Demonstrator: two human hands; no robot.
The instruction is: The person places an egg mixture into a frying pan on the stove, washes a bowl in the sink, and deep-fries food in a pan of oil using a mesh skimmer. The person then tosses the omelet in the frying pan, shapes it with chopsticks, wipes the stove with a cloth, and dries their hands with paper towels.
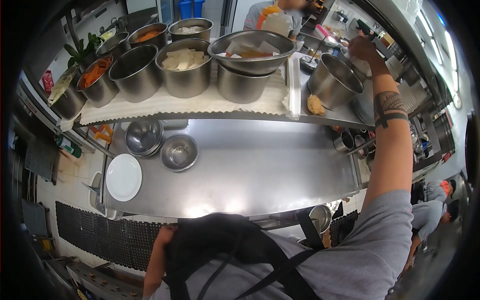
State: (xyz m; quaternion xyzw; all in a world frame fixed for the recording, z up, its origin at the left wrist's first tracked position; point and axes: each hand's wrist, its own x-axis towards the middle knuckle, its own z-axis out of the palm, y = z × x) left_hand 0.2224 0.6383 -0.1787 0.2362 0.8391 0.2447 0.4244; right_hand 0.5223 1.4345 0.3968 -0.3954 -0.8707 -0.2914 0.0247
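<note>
My right arm is stretched up to the far right of the raised shelf. There my right hand [362,48] is curled over a pale, see-through item [359,65], whose kind I cannot make out. Just left of it stands a tall steel pot [336,82], with a brown, lumpy piece [315,105] at its foot. Down by my waist is my left hand [168,233], beside the black apron [210,237]; its fingers are mostly hidden.
Steel pots of cut food, including pale slices [184,59] and orange shreds [96,74], line the shelf, with a wide bowl [251,60] stacked on one. Below, a steel counter [260,165] holds a white plate [124,177] and metal bowls [179,152]. A person [260,15] stands beyond.
</note>
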